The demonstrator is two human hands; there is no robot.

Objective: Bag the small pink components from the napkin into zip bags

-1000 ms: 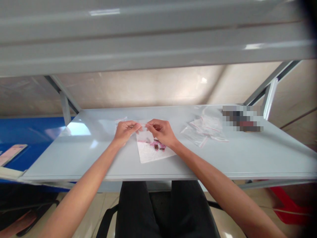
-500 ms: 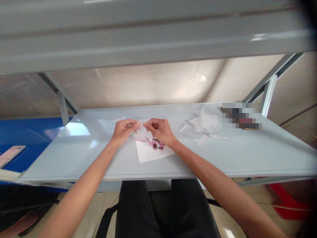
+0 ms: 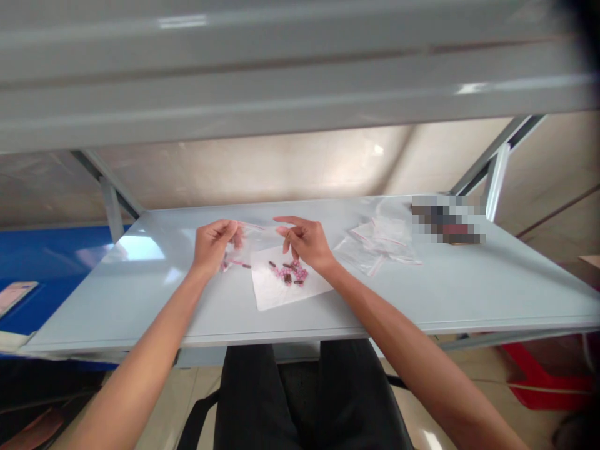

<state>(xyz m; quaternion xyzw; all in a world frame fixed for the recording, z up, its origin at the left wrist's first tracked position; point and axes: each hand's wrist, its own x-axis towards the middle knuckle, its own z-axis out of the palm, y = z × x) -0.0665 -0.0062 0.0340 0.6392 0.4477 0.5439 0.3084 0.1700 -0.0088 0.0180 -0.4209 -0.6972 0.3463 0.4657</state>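
My left hand point(image 3: 213, 242) is closed on a small clear zip bag point(image 3: 244, 240) with a red seal line, held just above the grey shelf point(image 3: 422, 294); a few dark capsules show in its lower part. My right hand point(image 3: 304, 244) hovers beside the bag with its fingers loosely spread and nothing in them. Under that hand lies a white paper sheet point(image 3: 274, 289) carrying several pink and dark capsules point(image 3: 287, 273).
A pile of clear zip bags point(image 3: 377, 244) lies right of the paper. Further right sits a blurred-out object point(image 3: 445, 220). Grey shelf posts point(image 3: 494, 181) rise at the back corners, and a shelf board hangs overhead. A blue table point(image 3: 42, 262) is at the left.
Both hands were pinching the bag's top between them. Now my right hand has let go and opened, and my left hand has drawn the bag to the left, off the paper.
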